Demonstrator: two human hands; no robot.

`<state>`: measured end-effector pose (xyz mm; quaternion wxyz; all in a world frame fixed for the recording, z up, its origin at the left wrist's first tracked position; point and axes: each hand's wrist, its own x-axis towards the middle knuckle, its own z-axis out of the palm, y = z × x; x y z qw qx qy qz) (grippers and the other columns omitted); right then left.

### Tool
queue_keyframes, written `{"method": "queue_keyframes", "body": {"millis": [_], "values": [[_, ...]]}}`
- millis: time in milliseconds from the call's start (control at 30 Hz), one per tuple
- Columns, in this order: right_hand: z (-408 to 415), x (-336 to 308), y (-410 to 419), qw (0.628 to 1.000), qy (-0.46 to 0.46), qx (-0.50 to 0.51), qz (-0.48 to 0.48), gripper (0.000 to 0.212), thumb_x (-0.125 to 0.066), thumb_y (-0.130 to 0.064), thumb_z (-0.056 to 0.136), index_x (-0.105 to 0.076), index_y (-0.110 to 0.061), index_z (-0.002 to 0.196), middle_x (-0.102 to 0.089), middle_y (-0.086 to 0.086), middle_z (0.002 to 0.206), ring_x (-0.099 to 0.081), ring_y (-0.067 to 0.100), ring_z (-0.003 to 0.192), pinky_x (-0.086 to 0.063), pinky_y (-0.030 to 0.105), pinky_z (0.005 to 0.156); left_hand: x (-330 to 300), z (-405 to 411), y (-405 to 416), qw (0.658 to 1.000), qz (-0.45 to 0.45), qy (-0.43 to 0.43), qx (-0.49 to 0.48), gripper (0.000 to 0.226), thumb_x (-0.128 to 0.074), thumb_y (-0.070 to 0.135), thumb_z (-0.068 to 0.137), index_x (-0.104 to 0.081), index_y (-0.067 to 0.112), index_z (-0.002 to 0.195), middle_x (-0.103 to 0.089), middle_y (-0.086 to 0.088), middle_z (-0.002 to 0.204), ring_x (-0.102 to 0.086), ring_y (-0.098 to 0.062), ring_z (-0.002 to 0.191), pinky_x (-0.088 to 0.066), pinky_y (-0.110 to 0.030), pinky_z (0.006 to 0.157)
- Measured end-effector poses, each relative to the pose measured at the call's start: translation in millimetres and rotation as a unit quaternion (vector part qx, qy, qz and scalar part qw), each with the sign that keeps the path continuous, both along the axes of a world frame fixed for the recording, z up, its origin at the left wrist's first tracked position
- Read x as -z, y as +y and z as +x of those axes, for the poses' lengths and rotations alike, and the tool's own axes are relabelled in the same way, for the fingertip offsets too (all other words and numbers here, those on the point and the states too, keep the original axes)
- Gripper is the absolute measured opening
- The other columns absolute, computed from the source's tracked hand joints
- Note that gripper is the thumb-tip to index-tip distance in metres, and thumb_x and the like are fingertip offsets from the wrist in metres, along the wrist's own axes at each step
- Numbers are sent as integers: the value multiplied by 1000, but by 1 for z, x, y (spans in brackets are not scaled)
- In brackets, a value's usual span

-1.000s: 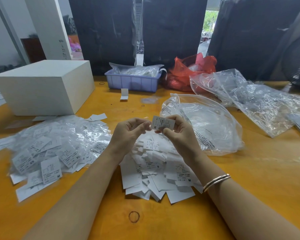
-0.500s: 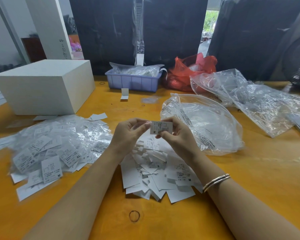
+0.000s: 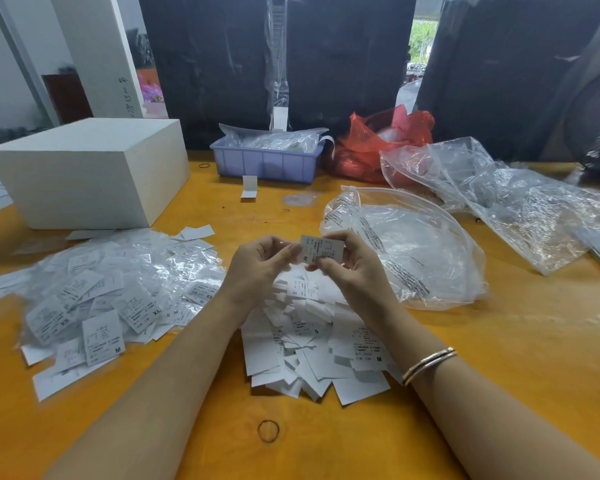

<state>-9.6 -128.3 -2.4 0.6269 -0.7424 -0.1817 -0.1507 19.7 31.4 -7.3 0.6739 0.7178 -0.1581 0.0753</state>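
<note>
A small white printed size label [image 3: 321, 249], marked M, is held above the table. My right hand [image 3: 352, 271] pinches its right side between thumb and fingers. My left hand [image 3: 260, 268] has curled fingers, and its fingertips meet the label's left edge. Under both hands lies a loose pile of white paper labels [image 3: 312, 344]. A second pile of labels in small clear sleeves [image 3: 115, 289] spreads over the table to the left.
A white box [image 3: 87, 171] stands at the back left, a blue tray [image 3: 265, 162] and a red bag [image 3: 385, 143] at the back. Clear plastic bags [image 3: 409, 247] lie to the right. A rubber band [image 3: 268, 430] lies on the orange table [image 3: 516, 368] near me.
The label has tilted and shifted slightly between my fingers. Both hands have stayed over the paper pile.
</note>
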Motion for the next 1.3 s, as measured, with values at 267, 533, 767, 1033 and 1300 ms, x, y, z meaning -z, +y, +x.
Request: {"method": "queue_keyframes", "body": {"millis": [267,533,767,1033,1300], "values": [[0,0,-1,999,32,-23,-12,28,-53,11,82,-55,-15,92,-62,9,84,-63,9,67,-47,17,60,-1,-2,1,1000,-21,2,21,20,-68,29,75,-67,13,86,-70,9,74,-63,1,73,-48,-11,65],[0,0,0,999,20,-11,-35,29,-53,10,83,-54,-15,97,-62,9,86,-63,10,69,-52,24,65,2,1,0,999,-6,23,33,6,-68,18,82,-68,15,86,-72,9,73,-63,0,69,-47,-11,62],[0,-2,-2,996,-22,57,61,26,-52,5,88,-52,-18,99,-66,8,92,-67,11,76,-50,20,66,-4,-2,1,999,-40,16,29,19,-70,27,71,-67,13,84,-71,7,68,-65,-1,68,-48,-11,62],[0,-1,-3,997,-34,60,32,23,-53,5,88,-53,-17,92,-67,3,88,-67,14,82,-53,32,76,-4,-3,2,998,-57,1,35,16,-71,5,77,-66,14,89,-72,13,78,-65,3,81,-49,-10,69],[-2,-2,-2,997,-26,55,40,23,-53,6,87,-53,-17,92,-67,6,91,-68,16,81,-53,37,78,-3,-3,2,998,-40,-29,34,19,-71,8,77,-65,18,93,-72,15,84,-66,1,90,-50,-11,72]]}}
